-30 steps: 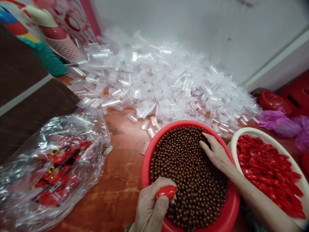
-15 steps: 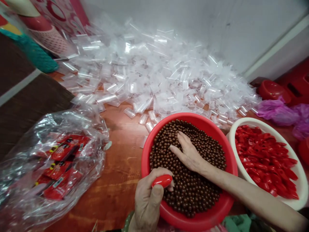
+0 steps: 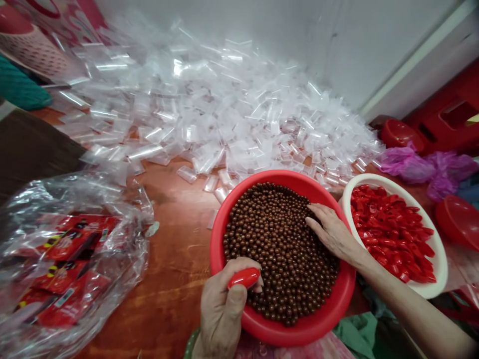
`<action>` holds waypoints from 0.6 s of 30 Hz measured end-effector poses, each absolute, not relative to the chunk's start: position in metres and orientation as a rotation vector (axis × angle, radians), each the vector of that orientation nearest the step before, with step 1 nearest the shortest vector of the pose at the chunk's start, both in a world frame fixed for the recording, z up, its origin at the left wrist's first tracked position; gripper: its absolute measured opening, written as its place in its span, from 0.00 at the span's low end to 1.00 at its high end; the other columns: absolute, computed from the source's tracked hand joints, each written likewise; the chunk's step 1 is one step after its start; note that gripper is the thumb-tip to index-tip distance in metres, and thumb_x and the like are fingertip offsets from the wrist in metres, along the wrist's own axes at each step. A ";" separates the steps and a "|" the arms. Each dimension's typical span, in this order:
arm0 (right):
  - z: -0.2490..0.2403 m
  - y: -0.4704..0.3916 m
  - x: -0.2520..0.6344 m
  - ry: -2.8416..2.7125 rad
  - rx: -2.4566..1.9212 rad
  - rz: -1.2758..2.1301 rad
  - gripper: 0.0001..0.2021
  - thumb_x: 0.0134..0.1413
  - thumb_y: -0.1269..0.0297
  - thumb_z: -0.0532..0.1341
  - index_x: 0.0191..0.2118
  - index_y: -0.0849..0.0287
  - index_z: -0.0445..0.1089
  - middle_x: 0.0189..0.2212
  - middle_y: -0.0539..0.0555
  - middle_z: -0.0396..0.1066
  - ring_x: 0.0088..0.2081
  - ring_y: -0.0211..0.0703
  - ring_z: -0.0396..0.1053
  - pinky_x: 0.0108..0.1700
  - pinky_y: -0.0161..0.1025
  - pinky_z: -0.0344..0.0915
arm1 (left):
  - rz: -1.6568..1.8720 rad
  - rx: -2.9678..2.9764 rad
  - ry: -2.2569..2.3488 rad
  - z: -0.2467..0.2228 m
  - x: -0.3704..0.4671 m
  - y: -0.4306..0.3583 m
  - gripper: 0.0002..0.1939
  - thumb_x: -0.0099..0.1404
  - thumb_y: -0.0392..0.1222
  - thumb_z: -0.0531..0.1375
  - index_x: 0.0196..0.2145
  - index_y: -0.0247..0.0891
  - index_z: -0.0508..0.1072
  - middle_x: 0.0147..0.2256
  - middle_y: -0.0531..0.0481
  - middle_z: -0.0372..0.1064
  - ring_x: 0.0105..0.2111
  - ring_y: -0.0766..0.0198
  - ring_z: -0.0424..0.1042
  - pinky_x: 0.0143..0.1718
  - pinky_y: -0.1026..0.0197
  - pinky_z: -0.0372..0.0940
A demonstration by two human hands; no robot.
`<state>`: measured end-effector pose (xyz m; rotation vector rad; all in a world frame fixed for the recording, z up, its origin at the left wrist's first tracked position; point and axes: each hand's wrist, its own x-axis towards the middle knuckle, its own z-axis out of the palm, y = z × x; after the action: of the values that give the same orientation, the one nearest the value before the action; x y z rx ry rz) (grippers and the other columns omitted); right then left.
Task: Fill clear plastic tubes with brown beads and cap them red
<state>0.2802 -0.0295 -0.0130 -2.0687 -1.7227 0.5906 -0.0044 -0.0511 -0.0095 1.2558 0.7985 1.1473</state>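
My left hand (image 3: 228, 304) is closed around a glossy red plastic piece (image 3: 244, 278), long and rounded, pinched between thumb and fingers at the basin's near left rim. Small shiny brown balls (image 3: 277, 239) fill much of a round red basin (image 3: 224, 194). Over the right side of these balls lies my right hand (image 3: 333, 232), its fingers stretched out and nothing seen in it; the fingertips touch or nearly touch the balls. Right of the basin, a white oval tub (image 3: 442, 259) holds many similar red plastic pieces (image 3: 392, 229).
A wide heap of small clear plastic packets (image 3: 232, 109) spreads along the wall behind the basin. On the left, a clear plastic bag (image 3: 127, 269) contains red printed packages (image 3: 71, 264). Purple plastic bags (image 3: 411, 164) and a red bowl (image 3: 460, 222) are at the right.
My right hand has moved rightward across the balls, from the middle of the basin to its right side. My left hand still grips the red piece. The camera view has shifted slightly right.
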 end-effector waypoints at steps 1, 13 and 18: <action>-0.019 -0.032 0.280 -1.678 -2.074 0.597 0.25 0.62 0.48 0.53 0.56 0.59 0.68 0.57 0.64 0.67 0.62 0.59 0.60 0.66 0.61 0.51 | 1.150 1.269 0.805 -0.008 -0.004 -0.051 0.19 0.73 0.52 0.49 0.41 0.40 0.74 0.28 0.51 0.69 0.28 0.65 0.68 0.32 0.63 0.62; -0.051 -0.030 0.207 -1.215 -2.047 0.710 0.29 0.64 0.44 0.47 0.61 0.60 0.61 0.59 0.63 0.64 0.63 0.51 0.60 0.66 0.53 0.54 | 1.147 1.226 0.786 -0.012 -0.005 -0.049 0.20 0.72 0.54 0.49 0.41 0.39 0.75 0.29 0.50 0.69 0.28 0.64 0.68 0.32 0.63 0.65; -0.045 -0.024 0.173 -1.270 -1.953 0.687 0.28 0.65 0.46 0.46 0.62 0.59 0.59 0.62 0.62 0.60 0.65 0.49 0.56 0.68 0.52 0.50 | 1.156 1.184 0.805 -0.012 -0.003 -0.052 0.20 0.72 0.55 0.50 0.42 0.41 0.75 0.31 0.50 0.71 0.28 0.65 0.69 0.33 0.64 0.66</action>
<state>0.1734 -0.0240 -0.0446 -1.9528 -1.2702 0.6868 -0.0032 -0.0516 -0.0121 1.1839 0.8049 1.1558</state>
